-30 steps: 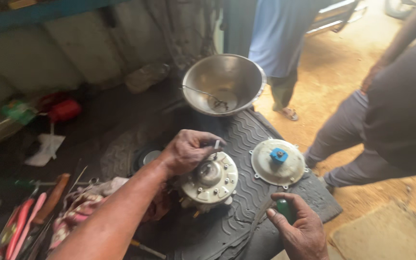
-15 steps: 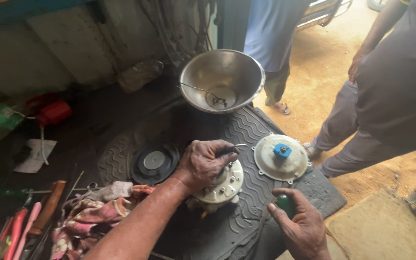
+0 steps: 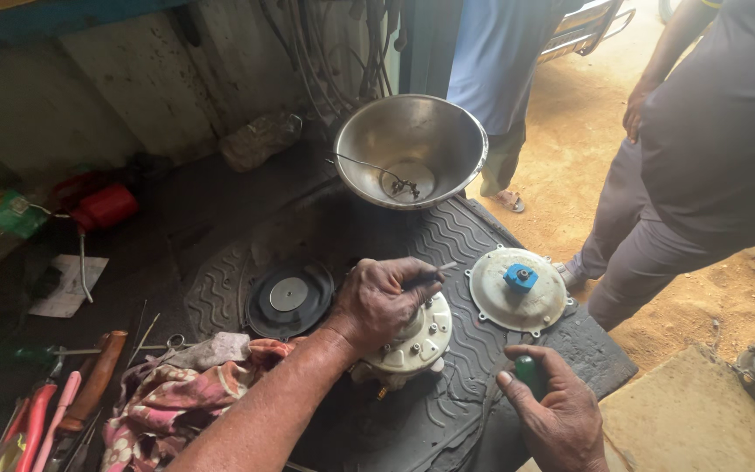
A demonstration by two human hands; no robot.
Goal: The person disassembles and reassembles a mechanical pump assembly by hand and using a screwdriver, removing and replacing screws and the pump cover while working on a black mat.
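The round cream-white housing, ringed with small screw holes, sits near the middle of the ribbed black rubber mat that covers the dark worktop. The left hand lies over the housing's top, its fingers curled down onto it and pinching a thin metal pin that sticks out toward the right of the housing. Just in front and to the right of the housing, the right hand rests at the mat's near edge, fingers clenched around a green tool handle; the tool's tip is hidden.

Right of the housing, apart from it, lies a pale round cover with lugs around its rim and a blue fitting on its centre. Left of the housing, close beside the left wrist, lies a black rubber diaphragm with a grey metal disc at its middle. Behind the housing, at the mat's far end, stands a steel bowl tilted toward the camera, with a bit of wire and small parts in its bottom.

Left and in front of the housing lies a crumpled patterned rag, and farther left a bunch of hand tools with red, pink and wooden handles. A red can lies well behind those, near the wall. Right of the housing, beyond the worktop, two people stand on sandy ground.
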